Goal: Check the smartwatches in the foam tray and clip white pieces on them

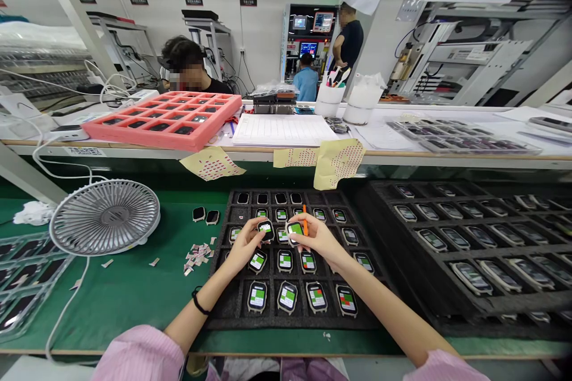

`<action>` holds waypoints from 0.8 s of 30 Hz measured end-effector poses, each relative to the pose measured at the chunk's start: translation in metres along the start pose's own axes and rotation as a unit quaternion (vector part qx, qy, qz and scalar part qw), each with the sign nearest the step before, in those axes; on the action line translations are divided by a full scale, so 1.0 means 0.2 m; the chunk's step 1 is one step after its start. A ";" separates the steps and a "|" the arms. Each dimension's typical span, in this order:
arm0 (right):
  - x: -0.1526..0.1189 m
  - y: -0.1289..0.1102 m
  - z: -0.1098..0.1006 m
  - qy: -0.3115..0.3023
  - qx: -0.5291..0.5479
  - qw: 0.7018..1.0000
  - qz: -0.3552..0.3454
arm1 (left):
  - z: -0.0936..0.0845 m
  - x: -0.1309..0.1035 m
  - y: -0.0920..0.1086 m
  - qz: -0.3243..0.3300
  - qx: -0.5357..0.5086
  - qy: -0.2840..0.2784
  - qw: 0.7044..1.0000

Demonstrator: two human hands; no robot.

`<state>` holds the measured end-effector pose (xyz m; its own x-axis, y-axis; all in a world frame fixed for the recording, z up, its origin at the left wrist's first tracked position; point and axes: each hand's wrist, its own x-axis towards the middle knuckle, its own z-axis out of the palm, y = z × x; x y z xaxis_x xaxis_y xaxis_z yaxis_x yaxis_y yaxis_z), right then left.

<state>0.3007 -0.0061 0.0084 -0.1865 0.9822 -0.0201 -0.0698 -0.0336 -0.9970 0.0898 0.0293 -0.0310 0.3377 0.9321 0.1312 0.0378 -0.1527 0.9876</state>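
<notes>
My left hand [245, 243] grips a smartwatch body [266, 230] with a lit screen, thumb and fingers closed on its edges. In my right hand [322, 240] is another smartwatch body [295, 232] showing a green and white screen; an orange stick [305, 220] also lies in its fingers. Both hands hover over a black foam tray [286, 322] holding rows of watch bodies without straps. Most screens there show green and white blocks, a few with red, such as the watch [347, 300] at front right. The watches in the back row [262, 198] have dark screens.
Left of the tray are two dark watches [205, 215], small paper tabs [198, 257] and a round fan [107, 217]. More black foam trays [447, 262] of watches stand on the right. A shelf above holds a pink foam tray [196, 140]. A co-worker [190, 65] sits opposite.
</notes>
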 end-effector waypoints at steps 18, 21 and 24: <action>0.01 -0.09 -0.02 0.014 0.019 0.999 -0.028 | 0.00 0.04 0.13 0.035 0.010 -0.025 0.999; 0.02 -0.13 -0.01 0.025 0.032 0.999 -0.036 | 0.03 0.06 0.28 0.087 0.088 -0.047 0.991; 0.03 -0.16 0.00 0.036 0.031 0.998 -0.044 | 0.08 0.09 0.41 0.182 0.222 -0.057 0.956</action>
<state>0.3017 0.0011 0.0394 -0.1061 0.9925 0.0607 -0.1429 0.0452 -0.9887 0.1144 0.0282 0.0508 0.5043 0.7524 0.4238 0.2855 -0.6084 0.7405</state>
